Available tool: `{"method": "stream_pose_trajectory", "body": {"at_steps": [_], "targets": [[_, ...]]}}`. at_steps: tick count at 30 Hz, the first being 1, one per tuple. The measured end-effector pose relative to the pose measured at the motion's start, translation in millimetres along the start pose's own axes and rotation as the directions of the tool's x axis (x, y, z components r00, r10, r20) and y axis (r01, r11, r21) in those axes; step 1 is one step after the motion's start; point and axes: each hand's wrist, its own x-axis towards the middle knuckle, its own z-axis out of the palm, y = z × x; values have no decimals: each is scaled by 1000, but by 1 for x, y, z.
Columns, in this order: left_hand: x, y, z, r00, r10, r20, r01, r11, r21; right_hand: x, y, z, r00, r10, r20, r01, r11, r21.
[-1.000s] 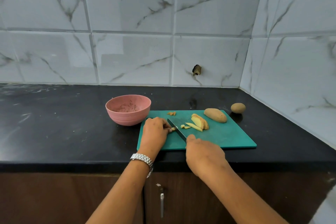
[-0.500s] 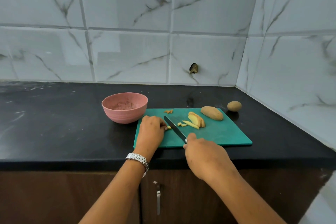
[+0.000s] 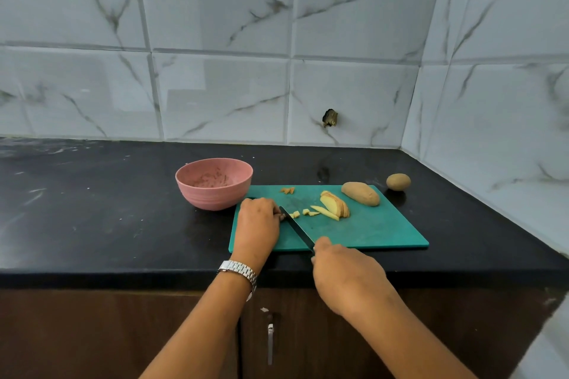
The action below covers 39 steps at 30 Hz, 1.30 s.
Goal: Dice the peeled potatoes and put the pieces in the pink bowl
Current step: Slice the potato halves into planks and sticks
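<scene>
On the green cutting board (image 3: 378,231) lie a stack of potato slices (image 3: 335,208), a few small cut pieces (image 3: 303,212), a little heap of bits (image 3: 287,190) at the far edge, and a whole peeled potato (image 3: 360,193). My left hand (image 3: 258,224) curls over a potato strip at the board's left side, the strip mostly hidden under my fingers. My right hand (image 3: 345,274) grips the handle of a dark knife (image 3: 297,228), whose blade tip sits right beside my left fingertips. The pink bowl (image 3: 214,183) stands just left of the board.
A small round potato (image 3: 398,181) rests on the black counter (image 3: 92,209) behind the board's right corner. Marble-tiled walls close off the back and right. Below the counter's front edge is a brown cabinet with a metal handle (image 3: 270,343).
The knife blade has stayed against my left fingertips with small shifts; a couple more cut pieces lie to the right of the blade. The view has shifted slightly.
</scene>
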Motion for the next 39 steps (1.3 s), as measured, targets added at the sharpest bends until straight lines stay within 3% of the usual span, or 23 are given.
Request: {"method": "stream_pose_trajectory", "body": {"at_steps": [7,12,16,19,24,30,34,39], "targets": [[4,-6,5,997,-43,59,53,983,-178,9,36,-26,998,-62,10,60,985,160],[6,-9,1,989,-33,144,73,956,-284,35,58,-32,998,-13,-69,30,966,256],[13,0,2,982,38,183,7,971,-240,52,69,-27,992,29,-121,14,940,342],[24,11,6,967,157,200,-119,975,-190,61,77,-21,987,39,-159,33,904,426],[39,21,15,818,473,328,-461,879,-118,68,89,-13,968,75,-238,65,844,532],[64,4,20,727,565,390,-582,809,-89,74,99,-10,952,97,-290,78,840,537],[78,0,26,736,566,371,-604,797,-18,79,101,-8,948,100,-302,88,828,553],[92,-6,35,811,501,302,-555,823,125,80,102,-6,949,89,-302,101,821,562]]}}
